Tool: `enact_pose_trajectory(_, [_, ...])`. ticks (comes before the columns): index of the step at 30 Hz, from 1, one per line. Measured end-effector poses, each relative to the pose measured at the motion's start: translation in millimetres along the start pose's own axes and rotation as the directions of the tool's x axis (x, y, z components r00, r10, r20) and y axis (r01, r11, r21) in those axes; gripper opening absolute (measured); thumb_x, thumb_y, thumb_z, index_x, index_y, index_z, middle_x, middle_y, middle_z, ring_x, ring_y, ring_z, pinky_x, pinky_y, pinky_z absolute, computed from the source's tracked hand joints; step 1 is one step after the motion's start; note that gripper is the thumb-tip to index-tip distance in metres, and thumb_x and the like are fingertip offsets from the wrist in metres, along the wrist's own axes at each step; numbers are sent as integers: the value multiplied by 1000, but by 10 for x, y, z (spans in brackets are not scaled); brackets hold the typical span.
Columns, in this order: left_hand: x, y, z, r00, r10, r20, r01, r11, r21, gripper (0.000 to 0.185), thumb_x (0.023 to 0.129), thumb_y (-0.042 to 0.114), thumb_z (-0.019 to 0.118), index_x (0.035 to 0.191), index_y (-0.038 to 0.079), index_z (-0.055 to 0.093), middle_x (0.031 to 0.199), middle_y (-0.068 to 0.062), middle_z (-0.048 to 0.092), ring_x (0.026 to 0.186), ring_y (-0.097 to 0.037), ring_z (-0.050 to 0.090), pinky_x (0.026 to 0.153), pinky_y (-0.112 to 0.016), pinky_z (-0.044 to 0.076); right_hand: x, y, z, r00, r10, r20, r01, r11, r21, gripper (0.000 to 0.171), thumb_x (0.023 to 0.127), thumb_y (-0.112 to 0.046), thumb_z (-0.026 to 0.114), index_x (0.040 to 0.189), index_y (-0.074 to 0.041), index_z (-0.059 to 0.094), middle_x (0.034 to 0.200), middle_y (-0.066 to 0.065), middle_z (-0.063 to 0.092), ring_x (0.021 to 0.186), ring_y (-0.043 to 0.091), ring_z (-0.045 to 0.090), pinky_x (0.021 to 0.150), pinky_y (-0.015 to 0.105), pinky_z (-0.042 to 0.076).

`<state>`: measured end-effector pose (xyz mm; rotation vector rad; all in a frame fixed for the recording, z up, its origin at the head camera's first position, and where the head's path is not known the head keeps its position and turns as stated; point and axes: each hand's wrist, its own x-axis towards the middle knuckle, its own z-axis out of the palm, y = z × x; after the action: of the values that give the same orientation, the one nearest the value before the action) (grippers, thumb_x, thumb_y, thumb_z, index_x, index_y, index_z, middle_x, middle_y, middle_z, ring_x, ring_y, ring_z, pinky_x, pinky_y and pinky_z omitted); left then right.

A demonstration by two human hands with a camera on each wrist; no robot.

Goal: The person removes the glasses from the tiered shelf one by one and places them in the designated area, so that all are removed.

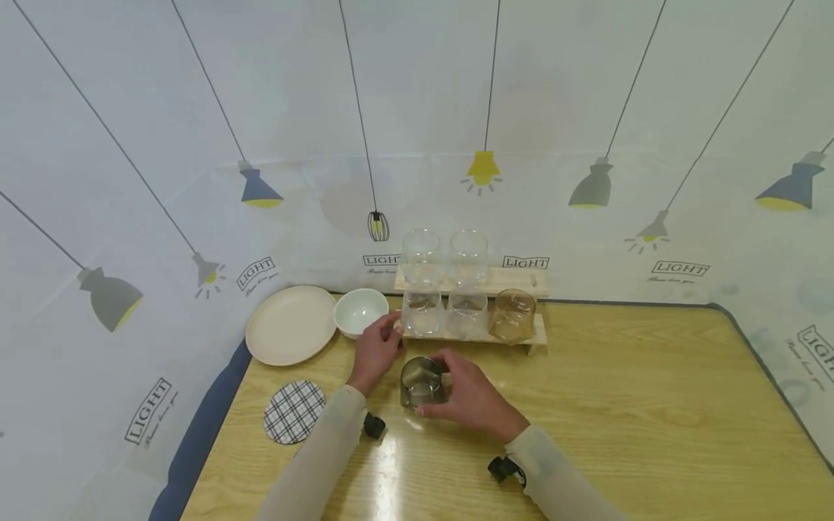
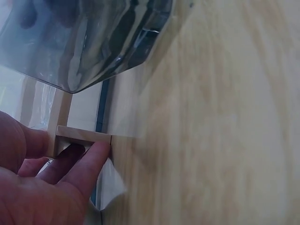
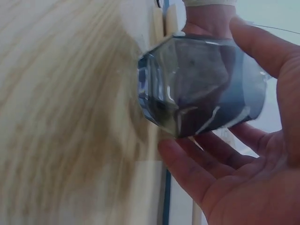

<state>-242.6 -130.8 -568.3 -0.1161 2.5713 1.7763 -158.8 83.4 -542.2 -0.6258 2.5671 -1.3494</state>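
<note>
My right hand (image 1: pixel 478 399) holds a smoky grey drinking glass (image 1: pixel 420 385) by its sides, thumb on one side and fingers on the other. In the right wrist view the glass (image 3: pixel 201 84) has a faceted base and shows close over the wood. My left hand (image 1: pixel 376 353) grips the left end of a two-tier wooden rack (image 1: pixel 539 330); up close, thumb and fingers lie around the rack's end piece (image 2: pixel 82 134). On the lower tier stand two clear glasses (image 1: pixel 423 312) and an amber glass (image 1: pixel 513 317). Two more clear glasses (image 1: pixel 469 255) occupy the upper tier.
Left of the rack sit a pale green bowl (image 1: pixel 361 311) and a large cream plate (image 1: pixel 291 325). A round checked coaster (image 1: pixel 295 412) lies nearer on the wooden table (image 1: pixel 658 391). Behind everything hangs a white sheet (image 1: pixel 417 108) printed with lamps.
</note>
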Motion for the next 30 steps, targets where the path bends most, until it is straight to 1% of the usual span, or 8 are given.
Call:
enact_pose_trajectory(4, [-1,-11,7,1000,19,-4,-19,1000,2,38,106,16,64,143,13,65,135,-20,72,108,-30,77,79,-31,68,-27,-33,-84,1000,-8,-14,8,1000,8,79,75,-47,96,138,-17,58,135,0,65,128,26,62,100,44,62])
enact_pose_trajectory(7, [-2,-8,7,1000,24,0,-24,1000,-1,38,106,16,64,143,13,65,135,-20,72,109,-30,77,79,-31,68,-39,-72,-163,999,-21,-28,21,1000,16,76,78,-46,94,138,-17,59,138,3,66,130,29,62,100,48,62])
enact_pose_trajectory(11, [-11,8,0,1000,16,6,-16,1000,1,38,106,17,64,144,14,65,137,-20,71,111,-31,76,80,-31,68,-46,-140,-295,997,-42,-59,43,999,20,66,84,-43,90,137,-18,60,138,5,66,129,27,63,100,50,62])
enact_pose_trajectory(14, [-19,20,-6,1000,3,9,-4,1000,3,38,106,18,64,144,15,65,138,-20,70,112,-31,76,80,-31,68,-38,-195,-407,992,-76,-97,79,997,23,56,88,-39,87,133,-19,62,133,1,67,124,25,65,95,48,64])
enact_pose_trajectory(19, [-32,41,-13,1000,-15,6,15,1000,21,39,106,19,64,145,17,64,138,-20,70,114,-31,75,80,-30,68,18,-294,-601,970,-165,-178,171,985,21,46,89,-25,87,127,-11,64,124,4,70,114,24,71,90,40,67])
enact_pose_trajectory(23, [-48,38,-11,1000,-10,-7,10,999,31,38,106,18,65,144,17,65,135,-20,71,113,-32,75,79,-31,68,87,-367,-764,950,-210,-233,219,976,15,43,92,-20,85,127,-8,64,118,9,72,107,26,72,85,37,68])
enact_pose_trajectory(26, [-54,38,-6,1000,-5,-10,5,999,38,38,106,18,65,144,17,65,135,-20,72,113,-31,75,79,-30,68,155,-388,-897,934,-228,-276,237,971,-1,41,95,-20,81,128,-5,63,117,12,72,107,28,71,85,44,68])
enact_pose_trajectory(30, [-52,47,-4,1000,8,-12,-7,999,40,37,106,18,64,143,16,65,136,-21,71,115,-32,75,78,-29,68,286,-358,-1074,912,-208,-355,215,976,-22,39,97,-23,79,127,-5,62,121,13,71,113,32,69,91,54,65])
